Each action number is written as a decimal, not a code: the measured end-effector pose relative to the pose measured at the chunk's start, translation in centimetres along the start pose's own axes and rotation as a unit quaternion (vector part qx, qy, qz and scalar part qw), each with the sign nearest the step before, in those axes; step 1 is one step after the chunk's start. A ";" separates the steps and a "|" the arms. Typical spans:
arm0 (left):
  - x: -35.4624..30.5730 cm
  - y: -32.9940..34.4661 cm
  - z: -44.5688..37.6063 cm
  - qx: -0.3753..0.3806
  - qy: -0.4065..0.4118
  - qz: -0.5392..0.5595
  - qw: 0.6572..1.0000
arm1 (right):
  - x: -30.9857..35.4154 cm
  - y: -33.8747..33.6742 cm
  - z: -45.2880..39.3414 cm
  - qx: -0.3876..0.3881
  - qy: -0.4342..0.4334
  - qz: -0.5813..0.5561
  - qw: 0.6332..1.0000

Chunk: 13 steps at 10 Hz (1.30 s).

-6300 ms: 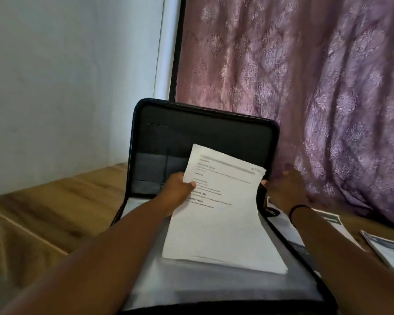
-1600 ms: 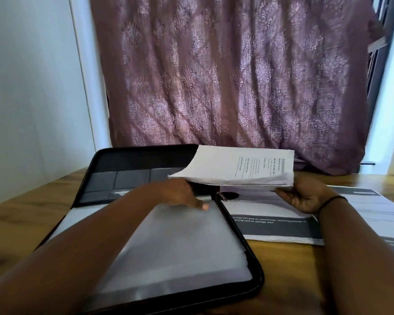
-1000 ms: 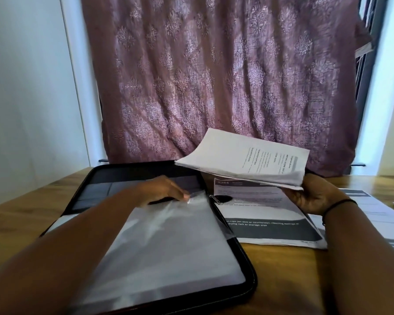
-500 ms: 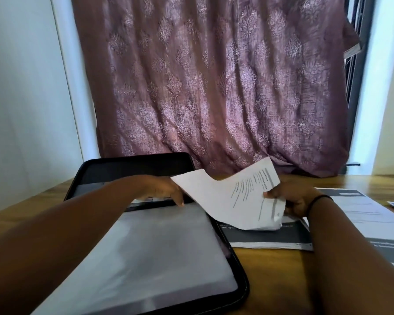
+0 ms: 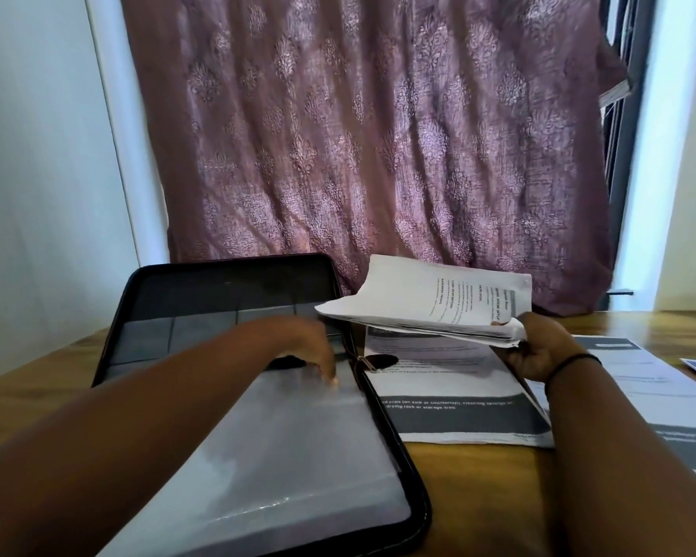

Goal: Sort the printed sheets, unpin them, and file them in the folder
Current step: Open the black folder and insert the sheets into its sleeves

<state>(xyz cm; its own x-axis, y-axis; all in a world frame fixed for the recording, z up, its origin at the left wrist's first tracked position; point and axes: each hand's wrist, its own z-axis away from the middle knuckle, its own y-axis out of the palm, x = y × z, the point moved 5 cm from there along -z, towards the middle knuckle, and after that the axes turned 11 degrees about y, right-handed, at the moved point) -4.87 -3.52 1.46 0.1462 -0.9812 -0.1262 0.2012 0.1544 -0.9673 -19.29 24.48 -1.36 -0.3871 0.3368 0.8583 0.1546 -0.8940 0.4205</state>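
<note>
One head view, forward and down

Single camera, worn on the head. Faces forward and slightly down across the surface [image 5: 479,496] toward a curtain [image 5: 378,134]. Close: both forearms run in from the bottom edge. Wide-angle; edges bend. No second view to compare.

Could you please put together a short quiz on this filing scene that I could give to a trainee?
1. True or false: the right hand holds a bundle of printed sheets lifted above the table.
2. Multiple choice: where is the left hand? A) on the curtain; B) at the top edge of the clear sleeve in the open folder; C) flat on the bare table.
3. Fill in: the loose sheets on the table lie to the ____ of the folder.

Key: 1 true; 2 B; 3 right.
</note>
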 end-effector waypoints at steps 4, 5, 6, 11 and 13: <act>-1.5 0.6 2.6 -0.060 0.075 0.066 0.993 | 0.0 0.0 -0.8 0.014 -0.014 0.118 0.993; -1.6 1.6 2.7 -0.001 0.031 0.001 1.000 | 0.3 -0.5 -1.9 -0.011 -0.060 0.179 0.982; -1.4 1.9 2.5 0.007 0.030 -0.003 1.000 | 0.3 -0.1 -1.2 -0.023 -0.105 0.288 0.952; 1.8 2.0 4.5 0.009 -0.036 0.310 0.950 | 2.1 -0.3 2.8 0.095 -0.024 0.023 0.995; 2.4 2.1 4.8 -0.018 -0.025 0.352 0.936 | 3.8 -2.1 5.8 0.135 -0.036 0.119 0.983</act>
<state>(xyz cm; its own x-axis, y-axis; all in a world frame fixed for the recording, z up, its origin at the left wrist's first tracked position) 0.53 -5.00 0.20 0.2756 -0.6313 -0.7249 0.0046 0.7550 -0.6558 -15.82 29.31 2.71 -0.2476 0.1562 0.9562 0.4726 -0.8420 0.2599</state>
